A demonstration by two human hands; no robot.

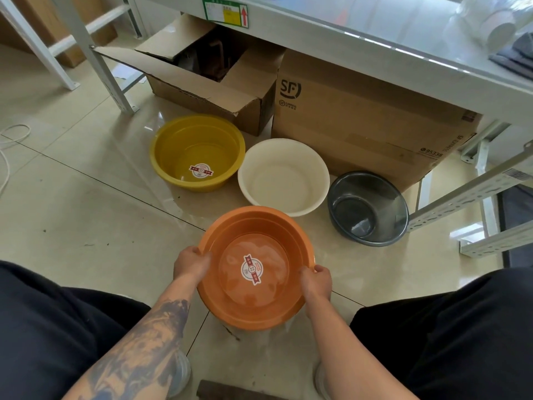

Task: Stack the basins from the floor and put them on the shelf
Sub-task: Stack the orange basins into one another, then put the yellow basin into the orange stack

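An orange basin (230,301) with a round sticker inside is held just above the floor between my knees. My left hand (191,262) grips its left rim and my right hand (316,281) grips its right rim. Beyond it on the tiled floor sit three more basins: a yellow basin (173,153) with a sticker at the left, a white basin (284,177) in the middle, and a dark grey basin (372,209) tilted at the right. The grey-white shelf (331,33) runs across the top of the view above them.
An open cardboard box (219,90) and a closed SF carton (360,116) stand under the shelf behind the basins. Perforated metal shelf legs (467,197) rise at the right and a shelf leg (106,73) at the left. A white cable (11,140) lies far left.
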